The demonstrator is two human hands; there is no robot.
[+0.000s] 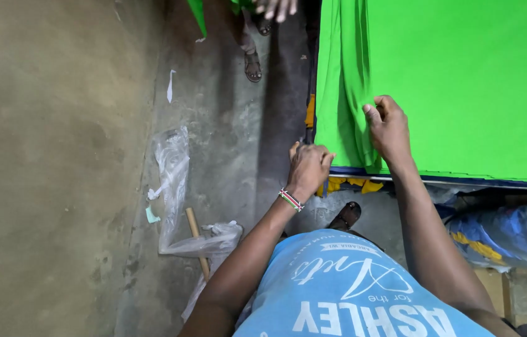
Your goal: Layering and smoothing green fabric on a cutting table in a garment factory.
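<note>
A bright green cloth lies spread over a table, its near left corner bunched into folds. My right hand pinches those folds on top of the cloth near the corner. My left hand, with a beaded wristband, grips the stacked fabric edge at the table's corner, where dark blue and yellow layers show under the green. Another person's hand and sandalled foot appear at the far end, beside the cloth's far edge.
A concrete floor fills the left side. Clear plastic wrapping and a cardboard tube lie on it. Bundles wrapped in blue and clear plastic sit under the table at the right. My own sandalled foot stands near the corner.
</note>
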